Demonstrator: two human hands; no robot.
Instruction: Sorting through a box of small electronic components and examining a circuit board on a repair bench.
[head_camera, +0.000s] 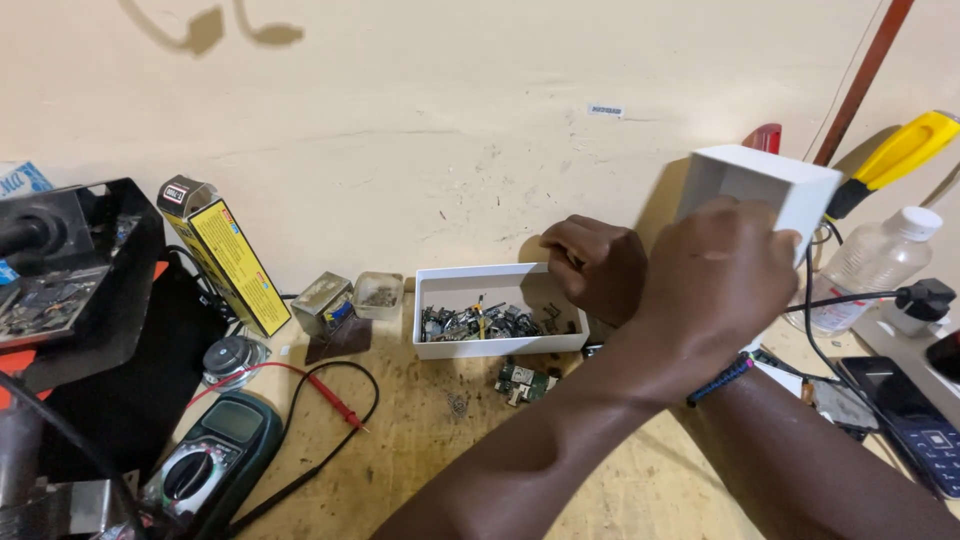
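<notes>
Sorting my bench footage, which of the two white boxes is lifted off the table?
The empty white box on the right, held up in the left hand. The other white box sits on the table, full of small parts.

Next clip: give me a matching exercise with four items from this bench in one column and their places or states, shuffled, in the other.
Things:
1. multimeter
2. yellow-and-black carton
3. clear plastic bottle
4. small white box

Places or states:
A. held up off the bench by the left hand
B. stands tilted near the wall, left of the white parts tray
C. lies at the bottom left, with red and black leads beside it
D. stands at the far right, with a white cap

Pairs: 1-C, 2-B, 3-D, 4-A
</notes>
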